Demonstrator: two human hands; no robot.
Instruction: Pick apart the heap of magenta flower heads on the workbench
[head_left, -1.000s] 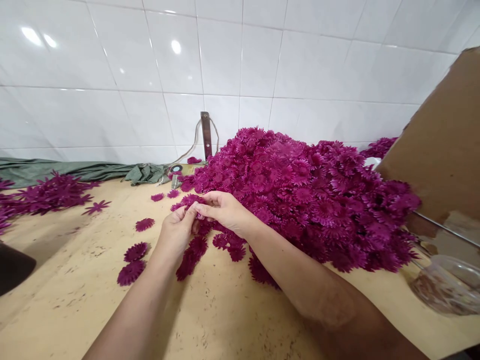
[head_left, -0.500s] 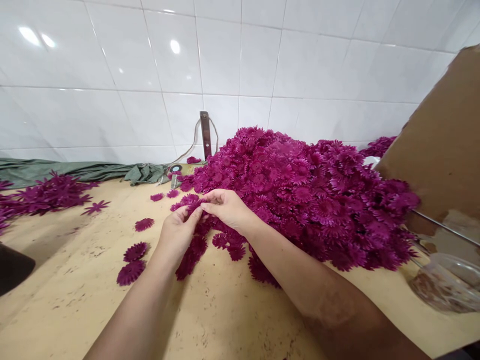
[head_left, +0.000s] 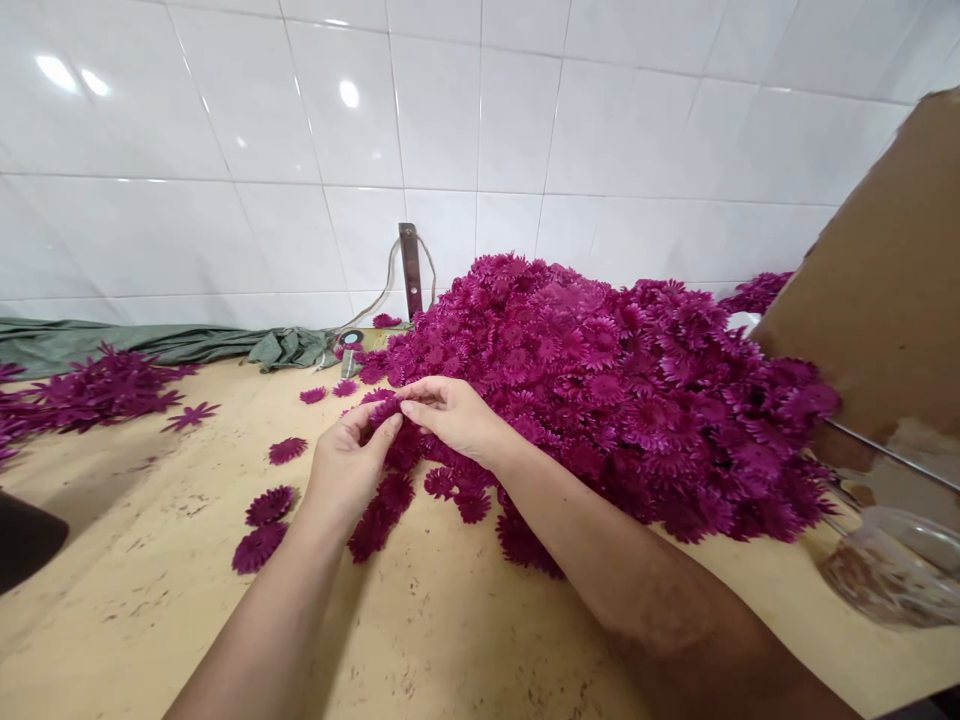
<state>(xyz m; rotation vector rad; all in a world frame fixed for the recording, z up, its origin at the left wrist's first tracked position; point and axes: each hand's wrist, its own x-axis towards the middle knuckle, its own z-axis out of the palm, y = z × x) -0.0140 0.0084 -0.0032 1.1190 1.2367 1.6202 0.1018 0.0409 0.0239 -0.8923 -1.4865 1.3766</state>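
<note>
Between my two hands is a magenta artificial flower piece (head_left: 385,411) with a fringed edge. My left hand (head_left: 351,455) pinches its near left side between thumb and fingers. On the other side, my right hand (head_left: 448,412) grips its edge with thumb and forefinger. Part of the piece is hidden behind the fingers. Just beyond and to the right rises a large heap of magenta flower pieces (head_left: 585,380). Under and beside the hands lie more loose ones (head_left: 381,515), and a few flower pieces (head_left: 260,547) rest left of my left forearm.
The tan tabletop (head_left: 420,640) meets a white tiled wall (head_left: 442,110). Narrow-petalled magenta pieces (head_left: 112,388) lie at left, before a green cloth (head_left: 187,345). A cardboard sheet (head_left: 877,290) and a clear plastic tub (head_left: 892,570) stand at right. A dark object (head_left: 26,540) sits at the left edge.
My left hand has shifted slightly left and its thumb has moved a little. More of the held flower piece shows between the hands. The heap looks the same.
</note>
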